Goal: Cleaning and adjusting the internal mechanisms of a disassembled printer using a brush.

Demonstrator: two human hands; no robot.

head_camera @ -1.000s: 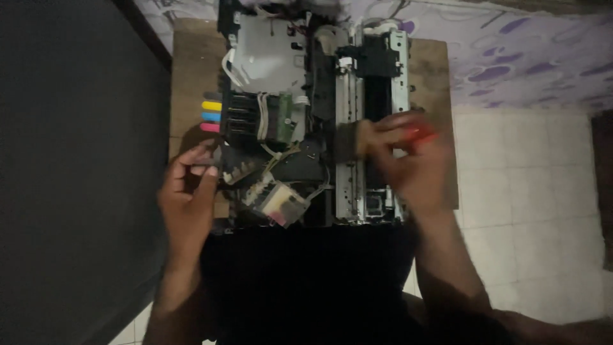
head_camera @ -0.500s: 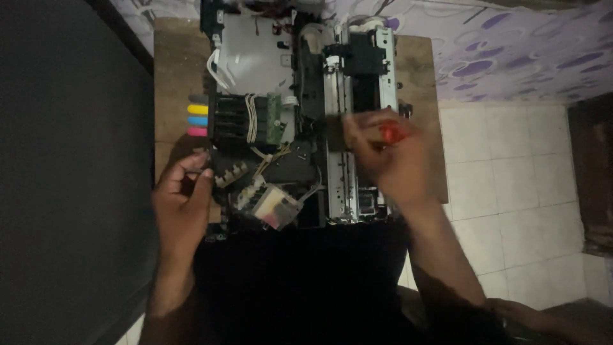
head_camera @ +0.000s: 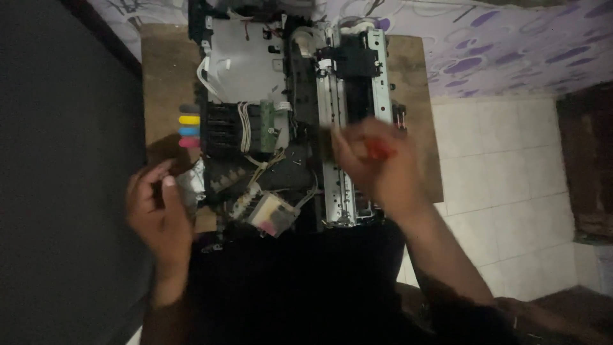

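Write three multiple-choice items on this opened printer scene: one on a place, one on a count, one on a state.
1. Where do the coloured ink caps sit on the opened printer?
A. at its left edge
B. at its right edge
C. on the floor

2. How many caps are in the stack?
A. two
B. four
C. six

3. What does the right hand hold?
A. nothing
B. a cloth
C. a red-handled tool

Answers: 1 A, the caps line the printer's left side, above the left hand. 2 B, dark, yellow, blue and pink show. 3 C, red shows between the closed fingers.
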